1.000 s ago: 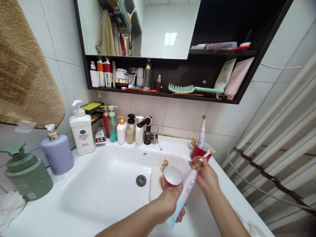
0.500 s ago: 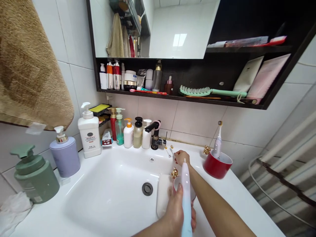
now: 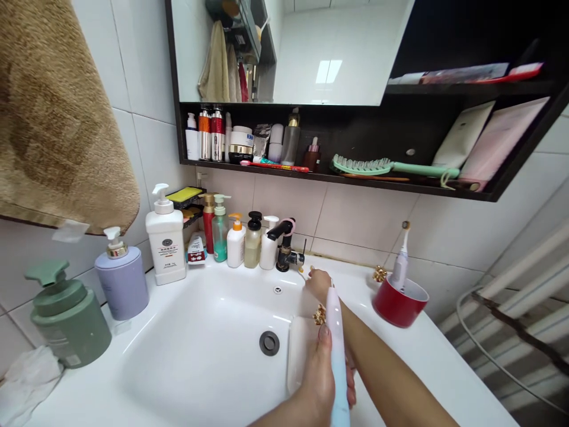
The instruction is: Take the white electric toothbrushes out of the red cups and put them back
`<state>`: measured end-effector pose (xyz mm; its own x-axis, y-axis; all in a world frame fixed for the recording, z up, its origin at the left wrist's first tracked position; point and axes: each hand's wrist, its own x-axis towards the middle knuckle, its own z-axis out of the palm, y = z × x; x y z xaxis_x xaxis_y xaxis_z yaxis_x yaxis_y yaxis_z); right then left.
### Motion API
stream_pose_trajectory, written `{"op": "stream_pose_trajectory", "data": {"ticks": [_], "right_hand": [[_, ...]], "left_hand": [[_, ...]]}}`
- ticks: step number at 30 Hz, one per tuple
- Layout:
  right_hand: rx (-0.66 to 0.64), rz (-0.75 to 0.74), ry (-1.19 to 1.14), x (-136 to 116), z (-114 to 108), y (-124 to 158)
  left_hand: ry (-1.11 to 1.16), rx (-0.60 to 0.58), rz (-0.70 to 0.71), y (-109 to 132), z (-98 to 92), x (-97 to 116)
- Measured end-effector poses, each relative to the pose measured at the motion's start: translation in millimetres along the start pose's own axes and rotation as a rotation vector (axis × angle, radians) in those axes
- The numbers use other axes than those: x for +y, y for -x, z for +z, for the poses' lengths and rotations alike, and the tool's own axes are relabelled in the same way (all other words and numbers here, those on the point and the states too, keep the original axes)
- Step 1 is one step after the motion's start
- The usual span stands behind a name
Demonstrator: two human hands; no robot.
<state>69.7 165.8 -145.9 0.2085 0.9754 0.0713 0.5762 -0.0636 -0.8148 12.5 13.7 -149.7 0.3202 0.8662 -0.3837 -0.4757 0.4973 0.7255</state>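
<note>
My left hand (image 3: 317,370) is wrapped round an electric toothbrush handle (image 3: 338,356), pink above and pale blue below. It is upright, with a bare metal tip and no brush head. Beyond it, my right hand (image 3: 319,283) is at the sink's back rim, right of the black faucet (image 3: 284,252). Its fingers are curled together beside small brush heads (image 3: 301,270); what they pinch is too small to name. A gold ornament (image 3: 319,314) shows between my hands, above a white tray (image 3: 299,347).
A red cup (image 3: 400,308) with another electric toothbrush (image 3: 400,264) stands at right. Pump bottles line the white sink's (image 3: 200,344) back and left. Above hangs a dark cabinet (image 3: 338,181) with a mirror and toiletries. A brown towel (image 3: 66,118) hangs at left.
My right hand has moved slightly left and now covers most of the small brush heads. The view has shifted a little, and the cup behind my left hand is more hidden.
</note>
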Motion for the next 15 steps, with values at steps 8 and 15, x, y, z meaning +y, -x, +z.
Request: {"op": "stream_pose_trajectory", "data": {"ticks": [8, 15], "right_hand": [[0.005, 0.135, -0.692, 5.0, -96.2, 100.2], [-0.001, 0.184, -1.123, 20.4, -112.7, 126.3]], "left_hand": [[-0.305, -0.302, 0.027, 16.2, -1.7, -23.8], [-0.398, -0.312, -0.005, 17.8, -3.8, -31.5]]}}
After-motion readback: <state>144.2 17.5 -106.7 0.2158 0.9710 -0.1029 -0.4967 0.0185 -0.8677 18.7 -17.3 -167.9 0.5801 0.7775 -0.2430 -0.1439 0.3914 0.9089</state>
